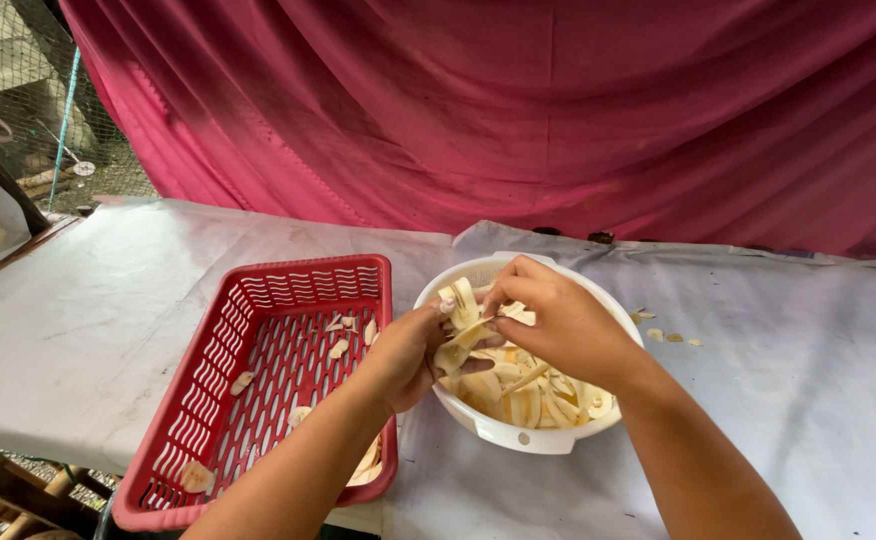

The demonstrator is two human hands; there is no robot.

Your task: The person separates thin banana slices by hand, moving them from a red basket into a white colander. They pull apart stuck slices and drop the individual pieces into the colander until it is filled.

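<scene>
Backdrop: magenta cloth curtain, hung behind a table covered in white sheeting.

Item 1: white plastic bowl, round, centre of the table, part full of pale yellow banana slices cut lengthwise.

Item 2: red slotted basket, just left of the bowl, its rim close to or touching it. Scattered slice pieces lie on its floor.

Item 3: a few scraps on the sheeting right of the bowl.

Item 4: left hand, over the bowl's left rim, fingers closed around the lower part of one banana slice.

Item 5: right hand, over the bowl, fingertips pinched on the upper end of that slice.

Risk notes, as I judge them: the slice looks thin and soft and is held at both ends, so a pull or twist could snap it. Wet fingers could let it slip back among the others. The basket overhangs the near table edge; a nudge from the left forearm might tip it.
</scene>
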